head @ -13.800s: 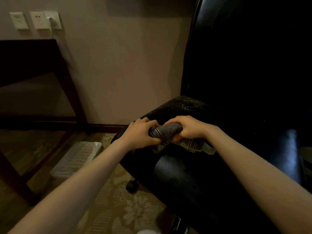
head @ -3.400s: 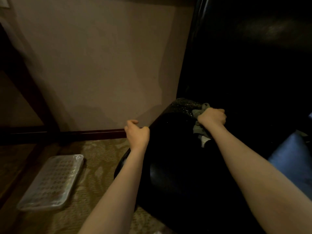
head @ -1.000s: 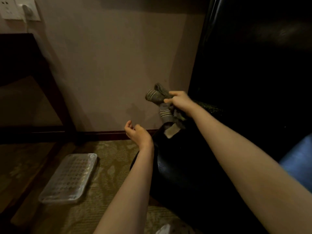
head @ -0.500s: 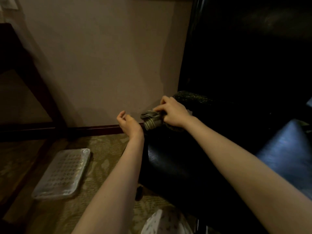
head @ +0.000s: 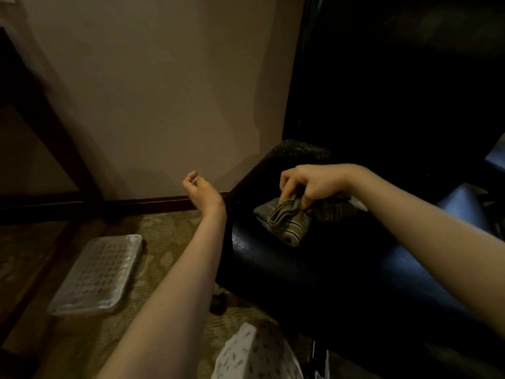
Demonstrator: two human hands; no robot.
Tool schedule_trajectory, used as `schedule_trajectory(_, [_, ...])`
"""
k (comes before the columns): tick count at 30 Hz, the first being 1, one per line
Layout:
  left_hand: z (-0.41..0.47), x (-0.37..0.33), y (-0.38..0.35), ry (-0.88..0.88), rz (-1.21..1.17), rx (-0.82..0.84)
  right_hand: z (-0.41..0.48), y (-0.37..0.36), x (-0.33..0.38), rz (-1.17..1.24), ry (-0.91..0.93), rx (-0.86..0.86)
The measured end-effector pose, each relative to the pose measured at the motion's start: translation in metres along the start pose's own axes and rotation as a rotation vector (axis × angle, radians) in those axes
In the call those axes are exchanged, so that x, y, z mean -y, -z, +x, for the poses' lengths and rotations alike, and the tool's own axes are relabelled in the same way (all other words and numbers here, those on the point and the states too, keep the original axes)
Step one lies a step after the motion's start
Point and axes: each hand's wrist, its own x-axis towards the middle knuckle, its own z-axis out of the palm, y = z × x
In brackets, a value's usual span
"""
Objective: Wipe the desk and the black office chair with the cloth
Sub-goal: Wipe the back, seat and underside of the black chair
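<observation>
The black office chair [head: 314, 274] fills the right half of the view, its seat low and its back rising dark at the upper right. A crumpled grey striped cloth [head: 287, 220] lies on the seat near its left edge. My right hand [head: 311, 184] pinches the top of the cloth with fingertips pointing down. My left hand [head: 200, 194] hovers beside the seat's left edge, fingers loosely curled, holding nothing. A dark wooden desk leg [head: 52, 127] slants down at the far left.
A clear plastic tray [head: 98, 274] lies on the patterned carpet [head: 169, 247] at the lower left. A beige wall [head: 164, 91] with a dark skirting board stands close behind. A chair caster [head: 218, 302] shows under the seat. White patterned fabric [head: 257, 354] sits at the bottom edge.
My right hand carried the cloth down from the air, past the seat's back corner, to the middle of the seat's left side. My left hand stayed beside the seat.
</observation>
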Motion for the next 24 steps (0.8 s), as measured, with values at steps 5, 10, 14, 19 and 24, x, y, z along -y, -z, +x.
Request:
schedule_trajectory(5, [0.002,-0.002,-0.001,0.064,0.012,0.038,0.024,-0.028,0.015,-0.071,0.058,-0.319])
schedule_trajectory(10, [0.015,-0.007,0.011,0.222,0.047,0.005,0.079,-0.038,0.058,-0.278,-0.007,-0.581])
schedule_trajectory(14, [0.007,-0.02,0.024,0.227,0.004,0.024,0.102,-0.025,0.064,-0.313,-0.091,-0.727])
schedule_trajectory(19, [0.03,-0.034,0.026,0.241,-0.129,0.066,0.087,0.02,0.046,-0.116,-0.065,-0.798])
schedule_trajectory(24, [0.035,-0.026,0.026,0.195,-0.056,0.037,0.071,0.016,0.033,-0.121,-0.003,-0.191])
